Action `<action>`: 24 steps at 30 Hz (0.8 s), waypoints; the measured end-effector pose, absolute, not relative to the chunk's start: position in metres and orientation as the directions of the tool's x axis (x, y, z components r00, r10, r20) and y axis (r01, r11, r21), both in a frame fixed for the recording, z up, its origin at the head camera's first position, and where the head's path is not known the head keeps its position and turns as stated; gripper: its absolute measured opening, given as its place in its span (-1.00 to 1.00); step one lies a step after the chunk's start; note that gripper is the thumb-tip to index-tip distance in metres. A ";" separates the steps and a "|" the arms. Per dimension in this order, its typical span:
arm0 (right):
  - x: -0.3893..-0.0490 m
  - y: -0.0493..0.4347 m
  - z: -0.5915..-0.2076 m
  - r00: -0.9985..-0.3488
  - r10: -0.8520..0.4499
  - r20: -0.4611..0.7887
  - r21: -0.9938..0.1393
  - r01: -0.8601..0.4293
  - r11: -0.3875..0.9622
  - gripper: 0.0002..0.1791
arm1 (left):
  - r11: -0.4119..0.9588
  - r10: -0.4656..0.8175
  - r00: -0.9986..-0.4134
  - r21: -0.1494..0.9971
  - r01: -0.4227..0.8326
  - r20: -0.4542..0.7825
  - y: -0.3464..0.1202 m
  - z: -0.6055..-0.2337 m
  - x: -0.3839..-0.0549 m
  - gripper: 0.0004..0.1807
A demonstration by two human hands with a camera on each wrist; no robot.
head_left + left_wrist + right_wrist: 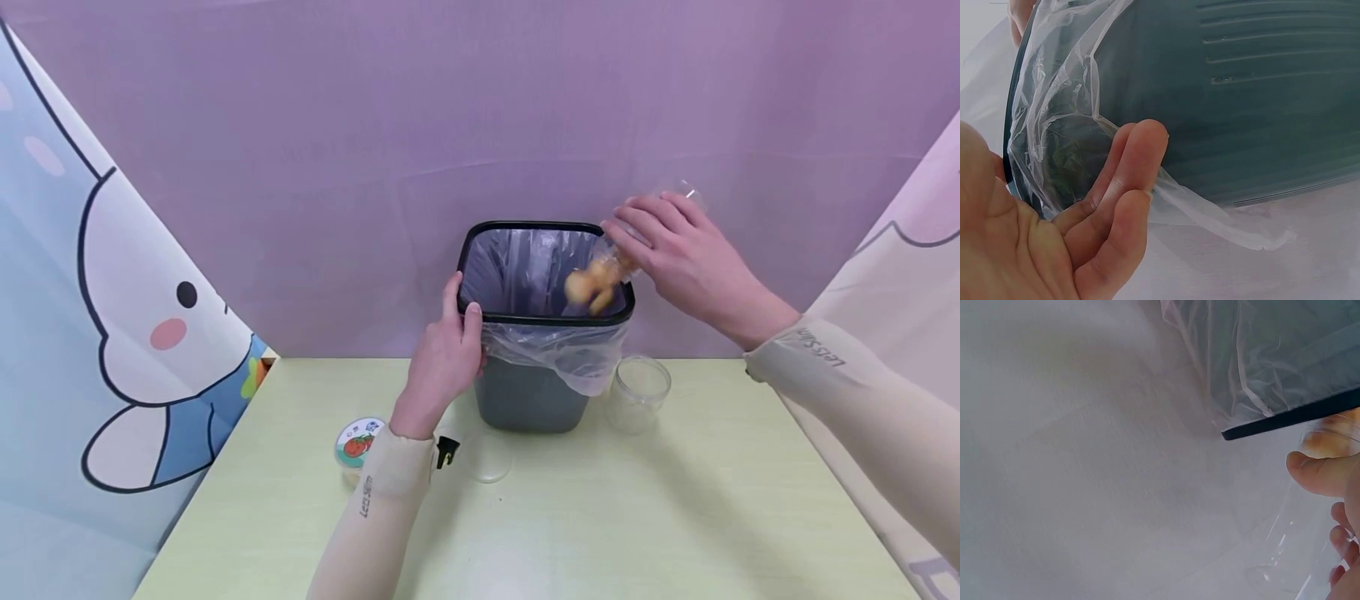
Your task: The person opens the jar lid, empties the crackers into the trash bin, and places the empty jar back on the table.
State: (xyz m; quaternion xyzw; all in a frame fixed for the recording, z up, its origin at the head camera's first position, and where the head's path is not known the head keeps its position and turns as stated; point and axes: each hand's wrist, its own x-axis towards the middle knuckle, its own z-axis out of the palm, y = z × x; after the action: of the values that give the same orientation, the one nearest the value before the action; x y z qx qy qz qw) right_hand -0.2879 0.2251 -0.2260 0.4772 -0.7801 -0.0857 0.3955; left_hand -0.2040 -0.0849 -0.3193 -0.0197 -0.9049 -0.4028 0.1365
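Observation:
A grey trash bin (528,400) with a black rim, lined with a clear plastic bag (555,346), stands against the back curtain. My left hand (442,354) grips its rim at the near left corner, and in the left wrist view curled fingers (1141,156) lie along the bin's side. Over the opening's right side, my right hand (686,254) holds a clear plastic jar (1279,550) tipped mouth-down toward the bin. Pale orange-yellow pieces (592,283), blurred, come out of the jar's mouth into the bin. The hand hides much of the jar.
An upright clear jar (637,396) stands right of the bin. Left of it, a round tub (360,442) with a tomato-printed lid is partly behind my left forearm, and a clear round lid (489,460) lies on the pale table (600,533). Curtains enclose the sides.

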 end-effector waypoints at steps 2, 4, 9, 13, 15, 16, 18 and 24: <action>-0.288 0.225 -0.224 -0.214 -0.809 0.547 0.515 -0.676 0.527 -0.34 | 0.672 -0.073 -0.962 0.725 0.148 0.265 -0.085 -0.319 -0.204 -0.35; -0.287 0.225 -0.223 -0.190 -0.803 0.565 0.515 -0.679 0.523 -0.40 | 0.670 -0.072 -0.961 0.727 0.150 0.266 -0.085 -0.319 -0.205 -0.35; -0.288 0.224 -0.222 -0.172 -0.784 0.597 0.492 -0.693 0.527 -0.43 | 0.671 -0.074 -0.959 0.725 0.155 0.273 -0.086 -0.319 -0.205 -0.36; -0.288 0.226 -0.225 -0.244 -0.747 0.619 0.411 -0.709 0.573 -0.30 | 0.675 -0.071 -0.959 0.721 0.157 0.276 -0.087 -0.319 -0.204 -0.35; -0.289 0.229 -0.226 -0.285 -0.723 0.629 0.357 -0.721 0.594 -0.22 | 0.674 -0.070 -0.958 0.721 0.160 0.278 -0.088 -0.320 -0.204 -0.35; -0.289 0.230 -0.227 -0.302 -0.713 0.633 0.333 -0.725 0.603 -0.20 | 0.674 -0.069 -0.958 0.721 0.162 0.280 -0.088 -0.320 -0.204 -0.35; -0.289 0.232 -0.227 -0.338 -0.695 0.634 0.288 -0.731 0.619 -0.17 | 0.673 -0.068 -0.956 0.720 0.167 0.285 -0.088 -0.321 -0.204 -0.35; -0.289 0.240 -0.232 -0.471 -0.628 0.619 0.144 -0.719 0.680 -0.13 | 0.670 -0.071 -0.953 0.722 0.172 0.293 -0.089 -0.321 -0.204 -0.35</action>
State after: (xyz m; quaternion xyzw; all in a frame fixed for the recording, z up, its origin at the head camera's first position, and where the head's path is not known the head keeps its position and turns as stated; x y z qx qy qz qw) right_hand -0.2890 0.2404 -0.2320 0.3940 -0.8548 0.0683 0.3307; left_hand -0.2041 -0.0887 -0.3207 -0.0280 -0.9014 -0.4051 0.1502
